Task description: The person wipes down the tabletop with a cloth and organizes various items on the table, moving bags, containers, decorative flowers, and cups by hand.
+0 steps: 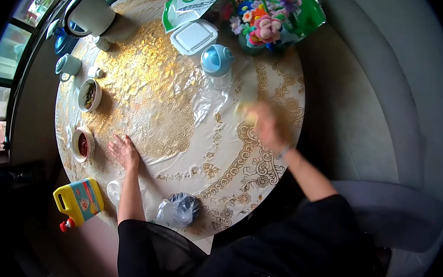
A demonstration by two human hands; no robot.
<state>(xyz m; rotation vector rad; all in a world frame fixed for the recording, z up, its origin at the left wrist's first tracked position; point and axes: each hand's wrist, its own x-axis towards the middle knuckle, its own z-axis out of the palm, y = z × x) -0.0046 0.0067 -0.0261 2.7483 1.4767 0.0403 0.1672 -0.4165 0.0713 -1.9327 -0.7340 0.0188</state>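
My left hand [124, 152] lies flat on the patterned tablecloth [182, 165], fingers spread, close to a bowl of dark red contents [82, 144]. On the right side of the round table, my right hand [270, 127] is smeared by motion. It is closed on a pale yellow cloth [244, 110] that is pressed to the tablecloth; the blur hides its exact shape. Crumpled clear plastic [210, 100] lies just beyond that hand, beneath a light blue round-topped container [217, 60].
A lidded white box [194, 37], a green-and-white bag [190, 5] and colourful fuzzy flowers [267, 25] stand at the back. Leftward are a white kettle [92, 16], a mug [68, 65], another bowl [89, 95] and a yellow jug [81, 201]. A plastic bag [179, 210] sits near the front edge.
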